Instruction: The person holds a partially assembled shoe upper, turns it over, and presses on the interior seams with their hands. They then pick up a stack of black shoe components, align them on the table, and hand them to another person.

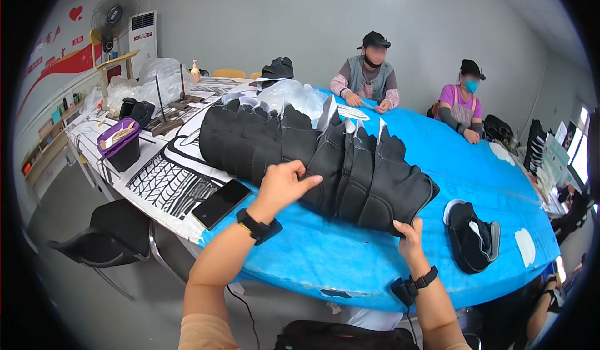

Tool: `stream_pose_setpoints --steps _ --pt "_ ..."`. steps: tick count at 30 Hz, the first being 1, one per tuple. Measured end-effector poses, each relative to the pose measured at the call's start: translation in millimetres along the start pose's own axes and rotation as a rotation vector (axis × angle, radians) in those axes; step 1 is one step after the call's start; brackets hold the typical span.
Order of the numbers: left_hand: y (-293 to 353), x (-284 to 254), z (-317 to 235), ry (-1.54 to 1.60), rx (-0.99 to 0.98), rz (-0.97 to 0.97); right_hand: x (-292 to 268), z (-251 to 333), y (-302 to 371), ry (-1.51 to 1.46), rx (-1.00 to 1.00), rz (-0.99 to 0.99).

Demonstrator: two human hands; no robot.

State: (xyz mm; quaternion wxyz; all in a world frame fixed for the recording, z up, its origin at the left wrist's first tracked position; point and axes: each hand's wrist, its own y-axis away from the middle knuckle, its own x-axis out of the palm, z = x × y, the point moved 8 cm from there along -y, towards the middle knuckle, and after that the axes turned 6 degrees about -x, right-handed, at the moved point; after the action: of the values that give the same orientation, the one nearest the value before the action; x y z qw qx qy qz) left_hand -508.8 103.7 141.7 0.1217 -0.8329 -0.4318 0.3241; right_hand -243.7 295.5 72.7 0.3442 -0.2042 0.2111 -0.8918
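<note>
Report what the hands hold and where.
The right hand grips the row of black pieces at its near right corner; any hold by the left hand is unclear.

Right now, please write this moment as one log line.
left grip: near black uppers, contact unclear; right grip: touching uppers' right end; phone: left of left grip; lone upper: right of right grip

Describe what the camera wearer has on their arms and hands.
The left hand and right hand are gloveless. Each wrist wears a black strap with a dark boxy unit; a thin black cable shows below the right one. A plain light-tan sleeve ends near the left elbow; the right sleeve barely shows.
</note>
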Motion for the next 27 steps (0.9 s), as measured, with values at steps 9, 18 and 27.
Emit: stream_pose_setpoints --steps 9,18,27 --pt "-3 14 3 0.121 -0.157 0.275 16 16 1 0.143 -0.028 0.120" --pt "-22 -9 15 0.507 -0.103 -0.037 22 31 -18 0.179 -0.116 0.098" --pt "-27 -49 54 0.893 -0.180 -0.146 114 44 2 0.215 -0.143 0.132"
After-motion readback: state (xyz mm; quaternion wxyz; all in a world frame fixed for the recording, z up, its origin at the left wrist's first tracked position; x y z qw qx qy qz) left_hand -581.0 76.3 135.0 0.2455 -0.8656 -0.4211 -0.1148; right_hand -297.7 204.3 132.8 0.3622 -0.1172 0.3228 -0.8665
